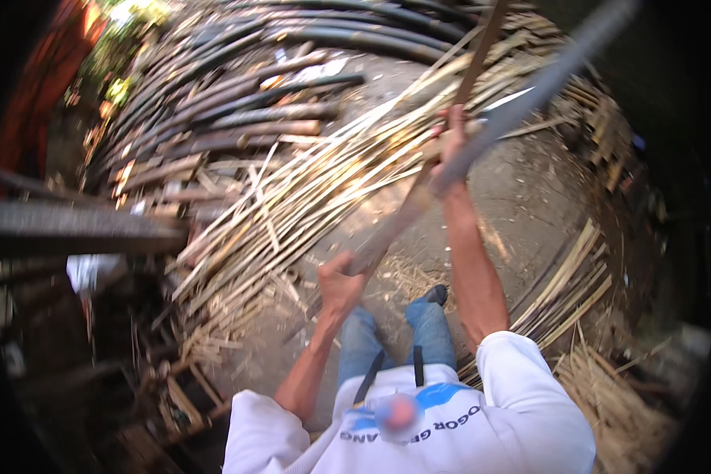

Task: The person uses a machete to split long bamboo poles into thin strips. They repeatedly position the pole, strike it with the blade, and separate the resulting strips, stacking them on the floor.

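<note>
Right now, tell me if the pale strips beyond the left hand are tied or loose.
Loose, apparently: beyond the left hand, the pale strips splay and cross on the ground; no tie shows.

A person seen from above, dressed for everyday work. I see a loose white shirt [490, 434] with short, roomy sleeves; the left sleeve [262, 433] and right sleeve [521, 370] both have plain openings that leave the forearms bare. Across the shirt's front runs a print [442, 394] of bright blue shapes with dark lettering, which appears upside down from here. A round, pinkish blur sits over it, too unclear to identify. Two narrow dark straps [419, 366] show near the hem. Below are faded blue jeans [432, 332] and one dark shoe [437, 295], its details lost. The left hand [341, 288] and right hand [453, 142] are bare.
</note>
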Motion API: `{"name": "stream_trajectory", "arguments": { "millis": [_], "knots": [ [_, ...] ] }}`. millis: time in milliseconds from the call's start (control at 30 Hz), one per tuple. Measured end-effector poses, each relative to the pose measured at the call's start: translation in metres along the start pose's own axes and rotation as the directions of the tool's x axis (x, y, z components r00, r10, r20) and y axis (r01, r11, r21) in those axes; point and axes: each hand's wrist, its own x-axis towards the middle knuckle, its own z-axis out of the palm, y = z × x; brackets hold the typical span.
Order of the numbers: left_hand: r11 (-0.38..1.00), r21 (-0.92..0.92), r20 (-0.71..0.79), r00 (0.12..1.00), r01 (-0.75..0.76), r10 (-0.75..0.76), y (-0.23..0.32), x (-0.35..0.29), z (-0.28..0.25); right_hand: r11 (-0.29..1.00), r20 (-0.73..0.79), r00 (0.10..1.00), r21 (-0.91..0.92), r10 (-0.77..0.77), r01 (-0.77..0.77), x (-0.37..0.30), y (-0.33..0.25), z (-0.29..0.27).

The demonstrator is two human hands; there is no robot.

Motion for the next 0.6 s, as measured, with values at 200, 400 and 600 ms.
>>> {"name": "stream_trajectory", "arguments": {
  "millis": [200, 400, 600],
  "knots": [
    [0.976, 0.127, 0.05, 0.982, 0.175, -0.183, -0.018, -0.08, -0.136, 0.991, -0.061, 0.991, 0.069, 0.118, -0.114, -0.069, 0.065, 0.049],
    [0.947, 0.266, -0.031, 0.983, 0.181, -0.18, -0.08, -0.124, -0.252, 0.9, -0.24, 0.875, 0.234, 0.42, -0.368, -0.136, 0.218, 0.043],
    [0.892, 0.321, -0.096, 0.949, 0.317, -0.302, -0.122, -0.112, -0.353, 0.649, -0.303, 0.574, 0.371, 0.761, -0.665, -0.201, 0.357, 0.032]
  ]
}}
